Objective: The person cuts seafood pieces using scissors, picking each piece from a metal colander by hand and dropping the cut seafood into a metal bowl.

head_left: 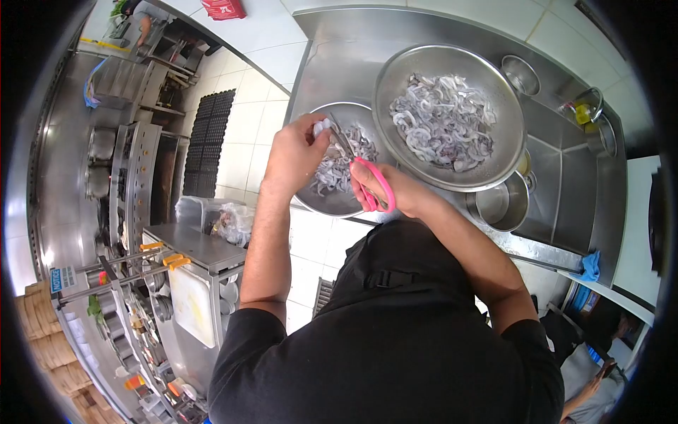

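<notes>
Seafood pieces (441, 120), pale and greyish, lie heaped in the large metal bowl (501, 78) on the right in the head view; more lie in the smaller metal bowl (337, 205) to its left, under your hands. Your left hand (295, 152) is above the left edge of the smaller bowl, its thumb and fingers pinching a pale piece (322, 126). Your right hand (404, 192) has its fingers closed around the pink handles of the scissors (385, 189), whose metal blades reach up and left over the smaller bowl, right beside the pinched piece. You can't tell from here whether they touch it. A metal pot (500, 205) sits just below the large bowl, and a small metal bowl (521, 75) near its upper right. A blue cloth (591, 266) hangs at the counter's lower right edge.
</notes>
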Demonstrator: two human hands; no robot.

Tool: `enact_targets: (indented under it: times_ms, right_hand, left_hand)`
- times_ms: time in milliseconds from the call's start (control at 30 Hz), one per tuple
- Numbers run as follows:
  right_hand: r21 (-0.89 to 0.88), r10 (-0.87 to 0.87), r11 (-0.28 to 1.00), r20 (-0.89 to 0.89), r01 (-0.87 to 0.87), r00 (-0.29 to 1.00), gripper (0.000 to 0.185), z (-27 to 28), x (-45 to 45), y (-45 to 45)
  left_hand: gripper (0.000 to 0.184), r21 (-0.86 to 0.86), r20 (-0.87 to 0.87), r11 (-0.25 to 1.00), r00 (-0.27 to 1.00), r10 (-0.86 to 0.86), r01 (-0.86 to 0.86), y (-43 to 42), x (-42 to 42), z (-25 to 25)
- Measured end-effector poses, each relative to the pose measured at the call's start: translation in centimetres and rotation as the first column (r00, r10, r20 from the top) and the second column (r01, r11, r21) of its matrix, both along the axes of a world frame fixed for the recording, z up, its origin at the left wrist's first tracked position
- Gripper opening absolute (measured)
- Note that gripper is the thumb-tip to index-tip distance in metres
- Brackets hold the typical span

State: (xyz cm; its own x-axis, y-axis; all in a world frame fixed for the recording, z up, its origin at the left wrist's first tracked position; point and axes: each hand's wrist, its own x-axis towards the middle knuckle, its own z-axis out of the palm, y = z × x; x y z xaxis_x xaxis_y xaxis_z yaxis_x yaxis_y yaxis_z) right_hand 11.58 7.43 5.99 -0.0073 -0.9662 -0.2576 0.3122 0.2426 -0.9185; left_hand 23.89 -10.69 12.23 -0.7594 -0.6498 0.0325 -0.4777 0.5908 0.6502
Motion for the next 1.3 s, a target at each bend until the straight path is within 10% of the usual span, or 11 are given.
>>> enact_targets:
  times_ms: [300, 600, 1300]
  right_hand:
    - [-0.019, -0.017, 1.000, -0.039, 0.017, 0.999, 0.071, -0.6, -0.2, -0.2]
    - [0.062, -0.068, 0.995, -0.157, 0.079, 0.985, 0.065, -0.7, -1.0, -0.9]
    - [0.146, 0.042, 0.989, -0.476, 0.032, 0.878, 0.080, -0.9, -1.3, 0.3]
  left_hand:
    - [0.020, 0.644, -0.128, 0.765, 0.988, 0.089, 0.014, -1.9, 0.4, -1.5]
    - [0.026, 0.291, 0.000, 0.936, 0.978, -0.207, 0.198, -0.1, 0.5, -2.3]
    - [0.019, -0.080, 0.170, 0.966, 0.958, -0.231, 0.247, 0.8, 1.8, -2.6]
